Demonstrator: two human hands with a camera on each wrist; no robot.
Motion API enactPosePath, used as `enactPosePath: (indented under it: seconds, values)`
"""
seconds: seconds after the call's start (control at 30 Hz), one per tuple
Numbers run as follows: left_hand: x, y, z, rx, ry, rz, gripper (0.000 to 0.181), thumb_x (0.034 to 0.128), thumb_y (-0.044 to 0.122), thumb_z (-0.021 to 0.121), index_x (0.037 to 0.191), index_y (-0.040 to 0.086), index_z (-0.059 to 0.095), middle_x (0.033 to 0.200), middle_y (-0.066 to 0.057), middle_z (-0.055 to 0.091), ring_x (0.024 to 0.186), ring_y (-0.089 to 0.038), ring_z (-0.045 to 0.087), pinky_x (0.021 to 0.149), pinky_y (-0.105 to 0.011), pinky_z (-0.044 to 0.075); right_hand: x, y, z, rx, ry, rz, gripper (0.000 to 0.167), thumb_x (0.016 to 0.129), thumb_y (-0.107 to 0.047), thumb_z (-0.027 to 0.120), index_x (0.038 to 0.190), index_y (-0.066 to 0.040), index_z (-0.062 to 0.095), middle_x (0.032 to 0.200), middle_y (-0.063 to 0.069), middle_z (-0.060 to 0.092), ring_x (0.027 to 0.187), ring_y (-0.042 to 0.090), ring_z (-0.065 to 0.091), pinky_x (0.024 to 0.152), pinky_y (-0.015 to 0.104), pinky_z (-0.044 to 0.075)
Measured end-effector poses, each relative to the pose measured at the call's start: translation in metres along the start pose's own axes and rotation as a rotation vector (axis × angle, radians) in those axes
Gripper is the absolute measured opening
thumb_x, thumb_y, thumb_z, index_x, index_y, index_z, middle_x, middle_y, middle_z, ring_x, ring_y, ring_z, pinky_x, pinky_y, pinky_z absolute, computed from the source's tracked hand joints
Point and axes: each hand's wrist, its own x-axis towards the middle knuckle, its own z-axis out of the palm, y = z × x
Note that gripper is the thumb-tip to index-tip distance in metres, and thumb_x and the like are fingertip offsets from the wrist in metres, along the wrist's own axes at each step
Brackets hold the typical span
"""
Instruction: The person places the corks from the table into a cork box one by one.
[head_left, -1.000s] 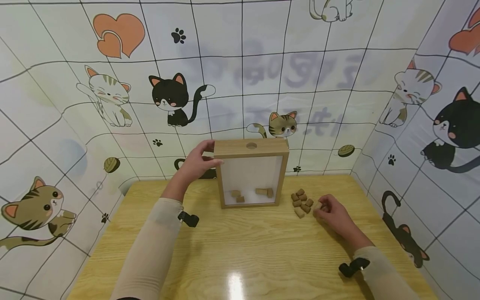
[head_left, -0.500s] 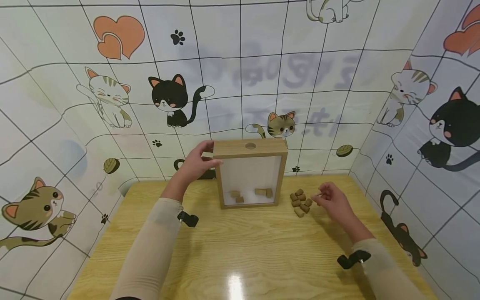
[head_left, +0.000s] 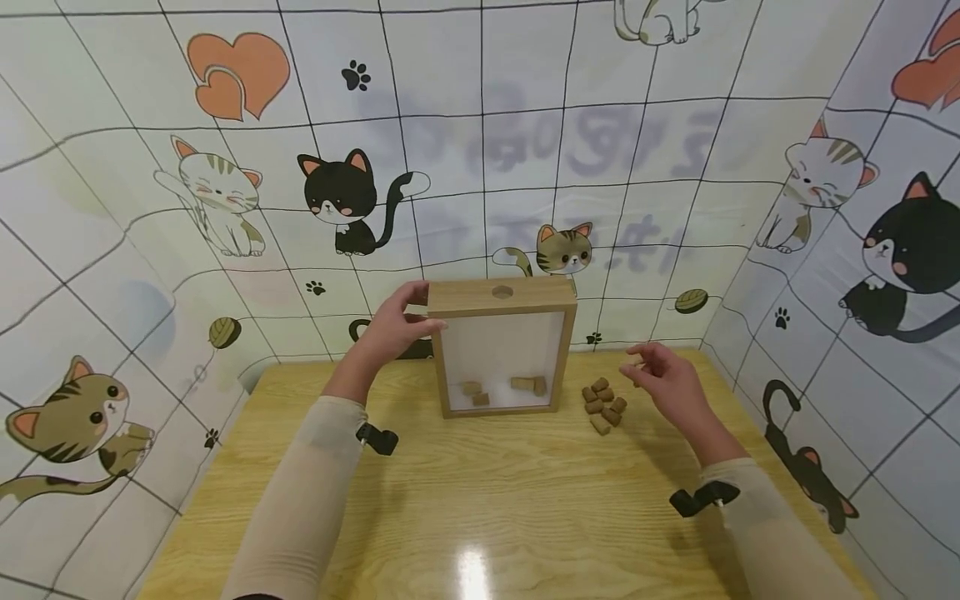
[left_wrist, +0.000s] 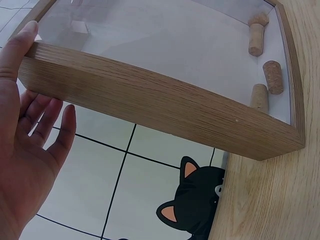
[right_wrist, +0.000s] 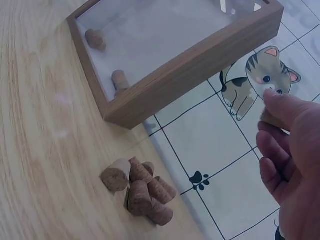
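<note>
A shallow wooden box [head_left: 465, 292] with a clear front stands upright on the table, a round hole [head_left: 502, 292] in its top. Several corks [left_wrist: 273, 77] lie inside along the bottom. My left hand [head_left: 392, 329] grips the box's upper left corner, thumb at the front edge and fingers behind. My right hand [head_left: 667, 383] is raised above the table, right of the box, pinching a cork [right_wrist: 272, 120] between thumb and fingers; most of that cork is hidden. Below and left of this hand, a loose pile of corks [right_wrist: 139, 199] lies beside the box.
The wood-grain table [head_left: 480, 492] runs back to a wall covering [head_left: 450, 183] printed with cats and grid lines. This covering also encloses the left and right sides. The box stands near the table's back edge.
My right hand has risen from beside the cork pile and moved back toward the wall, carrying a cork. My left hand and the box stay in place.
</note>
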Motion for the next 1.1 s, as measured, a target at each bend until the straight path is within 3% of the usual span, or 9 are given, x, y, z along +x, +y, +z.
enactPosePath:
  seconds: [0.27,0.57,0.77,0.93,1.1]
  values:
    - [0.002,0.001,0.002,0.009,-0.003,0.011,0.084,0.0978,0.032,0.088,0.167,0.016,0.043,0.151,-0.01,0.055,0.135,-0.038,0.059,0.109,-0.057,0.056,0.005,-0.014,0.001,0.063,0.096,-0.004,0.037,0.105,-0.038,0.079,0.128,-0.01,0.071,0.1,0.009,0.073,0.086,0.029,0.071,0.072,0.026,0.058]
    - [-0.002,0.002,0.001,0.011,0.003,-0.012,0.087,0.0977,0.033,0.088,0.169,0.016,0.041,0.153,-0.011,0.054,0.137,-0.039,0.058,0.11,-0.057,0.055,0.017,-0.033,-0.002,0.041,0.076,-0.046,0.033,0.106,-0.032,0.079,0.129,-0.009,0.072,0.101,0.015,0.071,0.082,0.02,0.072,0.073,0.024,0.058]
    - [-0.002,0.005,0.0,0.016,0.006,-0.011,0.088,0.0973,0.032,0.088,0.169,0.015,0.041,0.153,-0.01,0.054,0.135,-0.041,0.06,0.108,-0.057,0.057,0.028,-0.052,-0.009,0.058,0.067,-0.066,0.033,0.105,-0.028,0.081,0.131,-0.009,0.074,0.101,0.006,0.074,0.085,0.019,0.074,0.076,0.022,0.057]
    - [-0.002,0.004,0.0,0.025,0.009,-0.004,0.087,0.0977,0.033,0.088,0.169,0.016,0.041,0.152,-0.01,0.055,0.136,-0.04,0.059,0.108,-0.058,0.056,0.039,-0.072,-0.015,0.074,0.062,-0.072,0.035,0.105,-0.033,0.081,0.13,-0.009,0.075,0.105,-0.003,0.078,0.088,0.021,0.077,0.079,0.023,0.058]
    - [-0.002,0.002,0.001,0.028,0.006,0.003,0.086,0.0981,0.033,0.088,0.169,0.016,0.041,0.152,-0.011,0.055,0.137,-0.039,0.058,0.11,-0.058,0.055,0.047,-0.095,-0.017,0.056,0.044,-0.091,0.037,0.105,-0.037,0.08,0.131,-0.012,0.076,0.101,-0.004,0.078,0.088,0.015,0.076,0.078,0.027,0.055]
